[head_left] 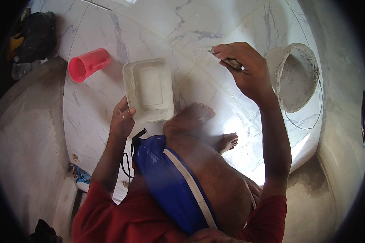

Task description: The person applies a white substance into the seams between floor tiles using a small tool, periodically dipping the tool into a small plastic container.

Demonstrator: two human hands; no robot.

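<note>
My left hand (123, 117) grips the near left corner of a rectangular, off-white plastic tub (169, 89), thumb at its rim. A pale, whitish layer coats the tub's inside. Farther off on the right, my right hand (241, 67) is closed around a small tool with a worn, stained handle (232, 63). A thin, light-coloured tip points left from my fingers, above the tiles; its exact kind cannot be made out. My bare foot (190, 115) rests on the floor just right of the tub.
White marbled tiles (219, 24) cover the floor. A pink plastic mug (87, 65) lies on its side left of the tub. On the right, a cement-crusted bucket (298, 79) with a wire handle is tipped toward me. Grey walls flank both sides; a black plastic bag (38, 36) sits far left.
</note>
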